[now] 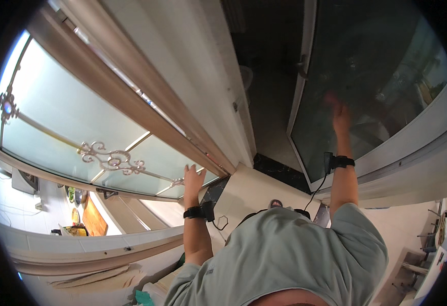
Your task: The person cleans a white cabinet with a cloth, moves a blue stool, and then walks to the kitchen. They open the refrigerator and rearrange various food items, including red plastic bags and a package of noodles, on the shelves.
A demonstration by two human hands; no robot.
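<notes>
My left hand (194,180) is raised at the frosted glass door (162,153), near the bottom corner of its tan frame. The fingers are apart, and whether they press on the pane is hard to tell. Silver scrollwork (114,161) runs across this glass. On the other side, my right hand (341,119) reaches up in front of a dark glass door (323,141) with a pale frame. A blurred reddish patch (331,98) shows just past its fingers; I cannot tell whether it is held or a reflection. Black straps (342,162) circle both wrists.
Through the left doorway are a wooden cutting board (94,216) and kitchen counter. A dark room (271,95) lies straight ahead, behind a black stone threshold (281,172). A door handle (302,67) juts from the dark door's edge. Metal racks (415,267) stand at lower right.
</notes>
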